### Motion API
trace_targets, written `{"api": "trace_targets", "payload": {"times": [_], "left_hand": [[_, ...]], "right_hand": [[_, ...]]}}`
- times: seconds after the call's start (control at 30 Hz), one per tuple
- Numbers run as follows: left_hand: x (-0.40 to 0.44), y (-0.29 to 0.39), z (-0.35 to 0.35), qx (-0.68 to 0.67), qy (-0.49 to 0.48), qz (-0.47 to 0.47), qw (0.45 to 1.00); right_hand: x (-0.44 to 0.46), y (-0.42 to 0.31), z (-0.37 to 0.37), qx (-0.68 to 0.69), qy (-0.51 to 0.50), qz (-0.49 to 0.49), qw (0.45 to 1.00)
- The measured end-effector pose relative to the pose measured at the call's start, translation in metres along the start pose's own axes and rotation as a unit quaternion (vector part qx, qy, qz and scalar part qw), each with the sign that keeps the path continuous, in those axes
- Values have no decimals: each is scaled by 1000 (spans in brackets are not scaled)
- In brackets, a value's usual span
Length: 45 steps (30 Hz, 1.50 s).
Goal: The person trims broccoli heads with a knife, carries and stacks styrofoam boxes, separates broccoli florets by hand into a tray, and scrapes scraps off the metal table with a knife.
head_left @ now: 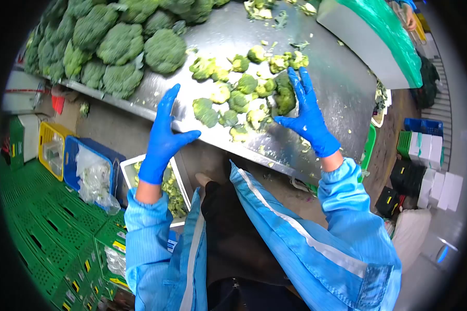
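Observation:
Cut broccoli florets lie in a loose cluster on the metal table, between my two blue-gloved hands. My right hand is at the cluster's right side, fingers stretched and thumb apart, against or very close to a darker floret. Over the table's near edge, left of the florets, my left hand is spread with thumb and fingers wide apart. It holds nothing. Whole broccoli heads are piled at the table's far left, the nearest head standing a little apart from the rest.
A white crate with broccoli pieces stands below the near edge. Left are a blue crate, a yellow crate and green crates. A white container with green plastic sits far right, near another person's hand.

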<state>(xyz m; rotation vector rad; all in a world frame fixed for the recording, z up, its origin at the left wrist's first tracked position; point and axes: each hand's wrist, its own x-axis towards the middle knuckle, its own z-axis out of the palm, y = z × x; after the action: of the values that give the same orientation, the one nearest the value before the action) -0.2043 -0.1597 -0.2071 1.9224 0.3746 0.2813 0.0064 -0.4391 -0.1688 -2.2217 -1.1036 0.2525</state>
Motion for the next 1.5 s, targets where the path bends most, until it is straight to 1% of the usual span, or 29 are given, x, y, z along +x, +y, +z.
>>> {"api": "trace_targets", "payload": {"times": [0.03, 0.1, 0.13, 0.17, 0.2, 0.23, 0.3, 0.37, 0.4, 0.43, 0.5, 0.57, 0.6, 0.63, 0.7, 0.77, 0.83, 0.87, 0.9, 0.97, 1.0, 1.03, 1.1, 1.17, 1.27, 1.37, 1.4, 1.43, 1.5], "left_hand": [[25, -9, 9, 90, 1, 68, 994], [63, -13, 23, 141, -14, 48, 989], [78, -12, 29, 133, -25, 11, 991], [93, -18, 34, 134, -46, 18, 990], [104, -12, 40, 138, -66, 23, 988], [114, -6, 48, 141, -86, 29, 986], [125, -8, 66, 123, -125, 51, 983], [130, -6, 80, 111, -147, 62, 981], [130, 2, 86, 131, -160, 55, 977], [130, 8, 89, 151, -173, 48, 972], [127, 9, 91, 145, -164, 30, 975], [127, 8, 91, 102, -143, 47, 983], [127, 12, 92, 63, -143, 28, 987], [127, 12, 93, 64, -142, 28, 987], [127, 10, 96, 22, -129, 24, 991], [125, 11, 96, 17, -122, 19, 992], [127, 13, 91, -35, -119, -34, 992], [129, 15, 89, -34, -116, -35, 992], [129, 17, 86, -100, -121, -71, 985], [132, 20, 83, -234, -128, -136, 954], [133, 17, 84, -247, -123, -107, 955], [132, 15, 82, -248, -120, -105, 956], [129, 21, 77, -269, -122, -115, 949], [121, 40, 66, -309, -127, -154, 930], [96, 51, 39, -299, -123, -111, 940], [45, 71, -3, -338, -106, -139, 925], [29, 66, -10, -352, -97, -117, 923], [2, 54, -26, -334, -80, -126, 931], [-51, 43, -49, -354, -47, -135, 924]], "right_hand": [[2, 16, -8, 7, -19, 50, 999], [7, 59, -7, 14, -45, 83, 995], [13, 71, -2, 15, -57, 64, 996], [19, 79, 8, 18, -70, 44, 996], [25, 69, 15, 67, -69, 25, 995], [29, 61, 27, 36, -68, 28, 997], [35, 52, 51, 18, -48, 26, 998], [44, 45, 63, 17, -47, 49, 998], [50, 44, 66, 22, -61, 48, 997], [57, 37, 62, 0, -84, 34, 996], [61, 37, 57, -1, -87, 22, 996], [58, 45, 58, 23, -80, 4, 997], [59, 49, 56, 44, -76, -14, 996], [59, 52, 54, 44, -75, -15, 996], [59, 57, 52, 108, -65, -17, 992], [59, 61, 49, 120, -50, -27, 991], [61, 65, 47, 189, -46, -21, 981], [62, 67, 48, 214, -39, -17, 976], [64, 66, 49, 261, -42, -1, 964], [64, 64, 50, 290, -38, 7, 956], [63, 62, 50, 289, -40, 5, 957], [62, 59, 50, 294, -40, 14, 955], [61, 52, 47, 297, -43, 20, 954], [57, 36, 42, 303, -34, 34, 952], [53, -2, 35, 295, -32, 17, 955], [37, -60, 45, 298, -46, 24, 953], [32, -76, 51, 313, -58, 19, 948], [24, -97, 63, 325, -67, 9, 943], [7, -126, 99, 302, -98, -1, 948]]}}
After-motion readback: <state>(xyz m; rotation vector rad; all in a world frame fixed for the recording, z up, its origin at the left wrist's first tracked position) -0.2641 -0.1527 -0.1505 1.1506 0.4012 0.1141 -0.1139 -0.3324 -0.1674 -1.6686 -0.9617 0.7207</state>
